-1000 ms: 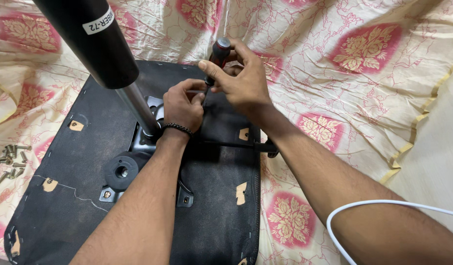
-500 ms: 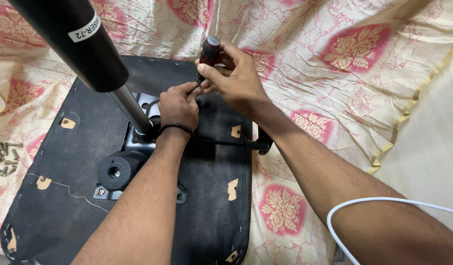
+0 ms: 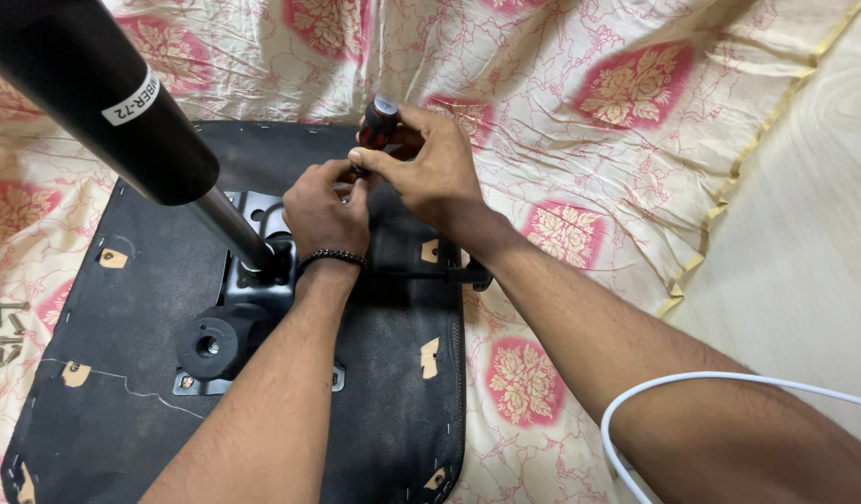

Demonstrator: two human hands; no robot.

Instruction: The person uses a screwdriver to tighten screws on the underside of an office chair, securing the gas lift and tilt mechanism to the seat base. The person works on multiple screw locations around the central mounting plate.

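You're gripping the screwdriver (image 3: 378, 126) w/ your right hand (image 3: 430, 173) near the seat's (image 3: 141, 289) far edge while your left hand (image 3: 323, 210) is pinching at its tip, so a slip off the screw is risking jabbed fingers or a dropped screw.

two hands (image 3: 326, 210), one screwdriver (image 3: 377, 126), one seat base (image 3: 123, 308), one gas cylinder (image 3: 95, 93), one white cable (image 3: 692, 383).
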